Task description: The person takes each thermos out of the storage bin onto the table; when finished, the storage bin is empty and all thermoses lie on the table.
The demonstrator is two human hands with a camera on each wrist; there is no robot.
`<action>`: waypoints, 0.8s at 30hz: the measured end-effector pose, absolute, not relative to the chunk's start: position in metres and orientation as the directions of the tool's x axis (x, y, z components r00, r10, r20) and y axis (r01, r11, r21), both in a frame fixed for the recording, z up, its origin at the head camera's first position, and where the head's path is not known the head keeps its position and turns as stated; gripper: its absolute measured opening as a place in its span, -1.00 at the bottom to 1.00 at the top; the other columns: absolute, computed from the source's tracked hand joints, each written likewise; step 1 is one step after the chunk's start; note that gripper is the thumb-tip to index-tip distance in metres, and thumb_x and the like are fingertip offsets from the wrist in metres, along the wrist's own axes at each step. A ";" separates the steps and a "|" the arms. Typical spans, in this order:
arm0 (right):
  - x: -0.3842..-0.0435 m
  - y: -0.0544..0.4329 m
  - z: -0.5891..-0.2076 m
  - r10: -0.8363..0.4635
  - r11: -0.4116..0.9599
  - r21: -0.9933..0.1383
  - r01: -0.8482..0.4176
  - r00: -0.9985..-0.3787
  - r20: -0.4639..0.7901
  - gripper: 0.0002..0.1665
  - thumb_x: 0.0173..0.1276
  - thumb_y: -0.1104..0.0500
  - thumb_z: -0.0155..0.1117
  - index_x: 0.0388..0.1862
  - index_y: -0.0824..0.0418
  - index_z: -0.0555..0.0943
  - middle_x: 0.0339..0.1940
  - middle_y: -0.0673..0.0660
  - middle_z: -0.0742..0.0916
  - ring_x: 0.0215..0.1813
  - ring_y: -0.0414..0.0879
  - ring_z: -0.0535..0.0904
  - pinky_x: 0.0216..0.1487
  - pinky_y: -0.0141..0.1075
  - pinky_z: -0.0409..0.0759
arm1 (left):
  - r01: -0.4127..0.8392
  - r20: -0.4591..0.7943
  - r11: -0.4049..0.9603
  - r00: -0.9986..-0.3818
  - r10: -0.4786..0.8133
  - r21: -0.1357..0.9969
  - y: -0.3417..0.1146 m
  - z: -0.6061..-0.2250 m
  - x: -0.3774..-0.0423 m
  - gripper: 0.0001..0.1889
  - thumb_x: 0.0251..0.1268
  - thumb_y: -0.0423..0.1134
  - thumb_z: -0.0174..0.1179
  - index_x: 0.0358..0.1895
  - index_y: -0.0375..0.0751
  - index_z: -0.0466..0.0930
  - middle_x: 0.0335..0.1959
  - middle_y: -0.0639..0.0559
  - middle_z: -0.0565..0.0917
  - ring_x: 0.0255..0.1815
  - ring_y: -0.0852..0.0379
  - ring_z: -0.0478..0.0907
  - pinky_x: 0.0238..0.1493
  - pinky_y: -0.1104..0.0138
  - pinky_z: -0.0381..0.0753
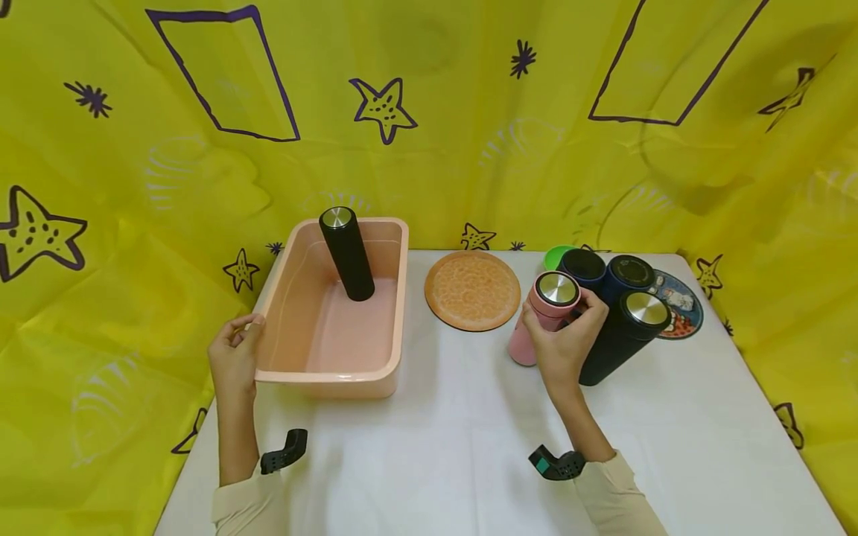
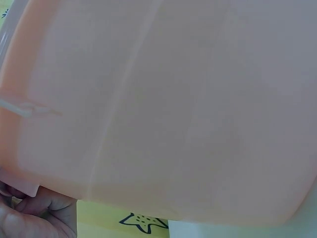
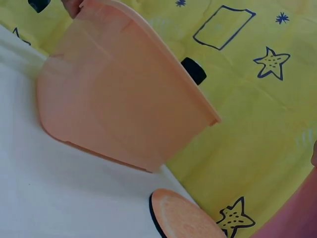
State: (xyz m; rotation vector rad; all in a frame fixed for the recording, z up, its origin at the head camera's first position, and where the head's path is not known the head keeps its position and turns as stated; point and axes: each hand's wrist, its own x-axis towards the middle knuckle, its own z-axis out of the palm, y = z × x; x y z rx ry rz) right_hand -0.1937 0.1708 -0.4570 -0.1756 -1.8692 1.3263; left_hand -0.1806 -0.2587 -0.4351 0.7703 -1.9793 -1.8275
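In the head view my left hand [image 1: 234, 351] pinches the left rim of a peach plastic tub [image 1: 355, 377]. A black flask [image 1: 350, 257] with a steel-topped lid stands inside that tub, towards its back. My right hand [image 1: 566, 336] grips a pink flask [image 1: 525, 342] around its upper part, thumb on the left side. Just right of that hand is a large black flask [image 1: 613, 342]; two dark-blue-tinged flasks [image 1: 630, 274] stand behind. The left wrist view is mostly filled by the tub wall [image 2: 163, 114], with the hand at its lower left corner.
A round orange-brown mat [image 1: 472, 290] lies between the tub and the flasks. Behind the flasks are a bright green round item [image 1: 556, 257] and a patterned round mat [image 1: 687, 309]. Yellow patterned cloth [image 1: 442, 179] hangs along the back and sides of the white table [image 1: 442, 454].
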 end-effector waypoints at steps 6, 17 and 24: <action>-0.195 0.173 -0.462 0.548 0.453 -0.831 -0.322 -0.635 0.545 -0.10 -0.08 0.24 0.61 0.21 0.33 0.32 0.15 0.25 0.42 0.19 -0.22 0.37 0.13 -0.50 0.42 | -0.163 -0.121 0.017 -0.794 -0.596 0.986 -0.257 -0.434 -0.180 -0.81 0.26 -0.07 0.32 -0.15 -0.04 0.65 -0.55 0.19 0.55 -0.53 0.25 0.55 -0.52 0.46 0.60; -0.195 0.168 -0.460 0.581 0.440 -0.852 -0.284 -0.633 0.511 -0.06 -0.07 0.31 0.61 0.25 0.39 0.30 0.17 0.32 0.41 0.18 -0.19 0.34 0.15 -0.50 0.37 | -0.166 -0.127 0.010 -0.793 -0.596 0.986 -0.258 -0.435 -0.180 -0.82 0.26 -0.07 0.32 -0.16 -0.03 0.65 -0.55 0.19 0.56 -0.54 0.25 0.55 -0.54 0.45 0.60; -0.180 0.156 -0.439 0.553 0.445 -0.840 -0.311 -0.642 0.531 -0.09 -0.02 0.37 0.56 0.27 0.48 0.26 0.17 0.42 0.38 0.20 -0.14 0.32 0.18 -0.47 0.35 | -0.165 -0.137 -0.009 -0.788 -0.601 0.986 -0.259 -0.436 -0.180 -0.80 0.24 -0.07 0.34 -0.15 -0.04 0.66 -0.55 0.18 0.57 -0.56 0.25 0.56 -0.56 0.44 0.60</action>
